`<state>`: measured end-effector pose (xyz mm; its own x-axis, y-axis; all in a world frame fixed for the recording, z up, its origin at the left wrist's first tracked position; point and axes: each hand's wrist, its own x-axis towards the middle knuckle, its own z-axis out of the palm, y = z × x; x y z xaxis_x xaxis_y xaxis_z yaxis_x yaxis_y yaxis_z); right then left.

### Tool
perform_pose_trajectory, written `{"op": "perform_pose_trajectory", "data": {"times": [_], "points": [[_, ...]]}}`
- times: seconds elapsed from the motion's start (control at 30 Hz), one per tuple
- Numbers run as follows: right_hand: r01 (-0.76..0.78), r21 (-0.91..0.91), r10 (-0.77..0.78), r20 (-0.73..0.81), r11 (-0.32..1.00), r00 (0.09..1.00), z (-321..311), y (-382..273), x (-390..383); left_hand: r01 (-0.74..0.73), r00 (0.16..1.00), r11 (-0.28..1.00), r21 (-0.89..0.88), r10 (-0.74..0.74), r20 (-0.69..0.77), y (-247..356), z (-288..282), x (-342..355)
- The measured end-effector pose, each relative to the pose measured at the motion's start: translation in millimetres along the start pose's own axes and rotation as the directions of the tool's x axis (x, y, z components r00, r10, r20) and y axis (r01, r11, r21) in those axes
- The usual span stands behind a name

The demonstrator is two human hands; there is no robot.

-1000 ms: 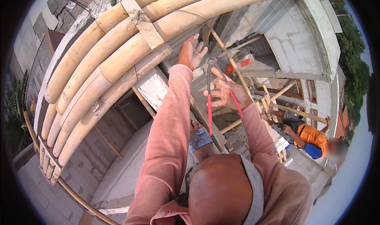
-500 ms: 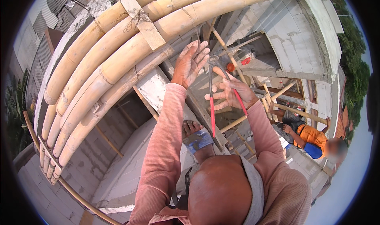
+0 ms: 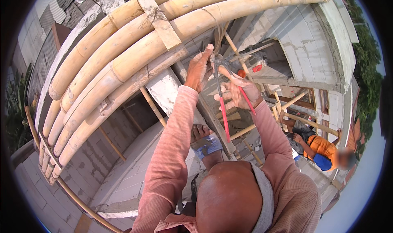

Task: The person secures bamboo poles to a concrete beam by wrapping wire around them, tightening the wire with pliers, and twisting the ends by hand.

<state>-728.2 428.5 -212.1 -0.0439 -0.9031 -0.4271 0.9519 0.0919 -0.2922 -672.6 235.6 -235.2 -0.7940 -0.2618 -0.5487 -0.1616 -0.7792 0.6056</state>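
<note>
Pincers (image 3: 219, 85) with long handles, their ends in red grips (image 3: 226, 122), stand splayed in the right hand (image 3: 245, 91), just right of the left hand (image 3: 197, 72) and right of the bamboo poles (image 3: 135, 56). The right hand holds them loosely, fingers spread; whether the raised left hand pinches the thin wire (image 3: 221, 30) cannot be told. The tool looks rigid and head-heavy, so the red grips should hold surest; the wire seems light, springy.
</note>
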Motion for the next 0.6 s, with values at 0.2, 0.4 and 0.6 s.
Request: {"op": "perform_pose_trajectory", "data": {"times": [0.2,0.4,0.6], "points": [[0.019,0.13,-0.03,0.077,0.991,0.997,10,6,3,0.108,0.994,0.994,0.006,-0.108,0.009,0,-9,1],[0.008,0.16,-0.027,0.113,0.987,0.993,7,5,6,0.161,0.986,0.986,-0.054,-0.158,0.05,5,-10,-1],[-0.001,0.07,-0.007,0.116,0.998,0.993,8,6,10,0.191,0.979,0.967,-0.166,-0.175,0.106,9,-4,-7]]}}
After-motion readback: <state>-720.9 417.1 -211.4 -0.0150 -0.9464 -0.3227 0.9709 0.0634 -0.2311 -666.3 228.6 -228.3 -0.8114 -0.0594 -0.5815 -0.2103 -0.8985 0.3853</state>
